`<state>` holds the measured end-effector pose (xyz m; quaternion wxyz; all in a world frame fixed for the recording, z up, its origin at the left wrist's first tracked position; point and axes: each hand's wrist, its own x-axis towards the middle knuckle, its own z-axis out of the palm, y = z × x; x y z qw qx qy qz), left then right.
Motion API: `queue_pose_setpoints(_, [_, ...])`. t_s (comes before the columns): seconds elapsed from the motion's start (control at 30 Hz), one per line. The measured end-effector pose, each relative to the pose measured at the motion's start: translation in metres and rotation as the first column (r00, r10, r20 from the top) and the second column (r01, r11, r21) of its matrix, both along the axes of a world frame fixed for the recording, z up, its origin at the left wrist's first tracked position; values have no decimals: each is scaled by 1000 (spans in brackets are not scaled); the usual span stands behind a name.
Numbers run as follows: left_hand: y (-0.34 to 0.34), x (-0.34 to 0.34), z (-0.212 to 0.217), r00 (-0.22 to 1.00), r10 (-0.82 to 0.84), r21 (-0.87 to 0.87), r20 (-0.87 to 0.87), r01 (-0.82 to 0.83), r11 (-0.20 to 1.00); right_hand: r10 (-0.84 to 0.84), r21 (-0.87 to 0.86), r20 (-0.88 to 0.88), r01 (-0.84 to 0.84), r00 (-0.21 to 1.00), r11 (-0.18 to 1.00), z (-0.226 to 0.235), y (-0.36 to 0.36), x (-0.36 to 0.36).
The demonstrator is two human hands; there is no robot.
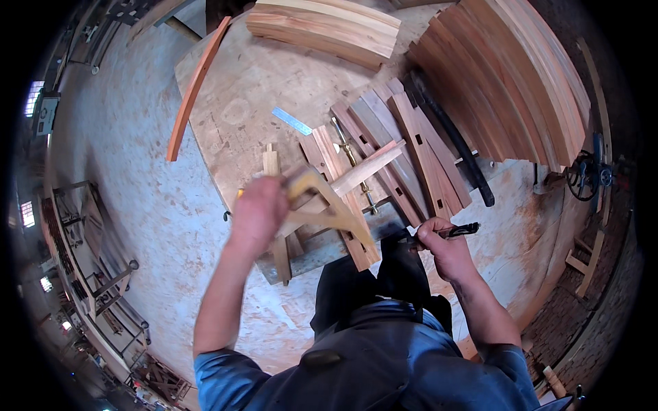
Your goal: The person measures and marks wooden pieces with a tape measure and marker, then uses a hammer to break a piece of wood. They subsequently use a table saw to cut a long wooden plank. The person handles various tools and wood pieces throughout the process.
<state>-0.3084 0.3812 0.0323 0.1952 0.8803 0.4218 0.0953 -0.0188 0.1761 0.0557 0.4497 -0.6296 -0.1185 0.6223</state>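
My left hand (259, 211), smeared a little by motion, is closed on a yellow triangular square (337, 205) held over a partly joined wooden frame. A pale crosspiece (370, 168) of this frame slants up to the right, and a mortised rail (358, 250) reaches down toward my lap. At the right, my right hand (444, 253) grips a slim black pen (460, 231) beside my knee. Several mortised wooden rails (421, 154) lie side by side just beyond it. Between the pieces rests a brass-coloured bar clamp (353, 154).
A metal ruler (292, 120) lies on the worktable (233, 103). Stacked boards (322, 31) sit at the back, with a larger pile (507, 82) at right. A black curved bar (456, 140) borders the rails. One long reddish strip (195, 92) overhangs the table's left edge.
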Motion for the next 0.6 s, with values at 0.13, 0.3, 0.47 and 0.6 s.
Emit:
queue_pose_setpoints(0.13, [-33, 10, -13, 999, -47, -102, -13, 45, 994, 24, 16, 14, -24, 1000, 1000, -1, 10, -4])
queue_pose_setpoints(0.3, [-37, 16, -20, 999, -40, -79, 12, 41, 996, -1, 55, 9, 1, 1000, 999, -16, 20, -10])
queue_pose_setpoints(0.47, [-36, 17, -24, 999, -30, -127, -22, 27, 992, 28, 135, 48, -34, 998, 990, -20, 42, -20])
queue_pose_setpoints(0.6, [-37, 26, -13, 995, -17, -248, -98, -8, 969, 100, 180, 224, -143, 969, 973, -22, 61, -28])
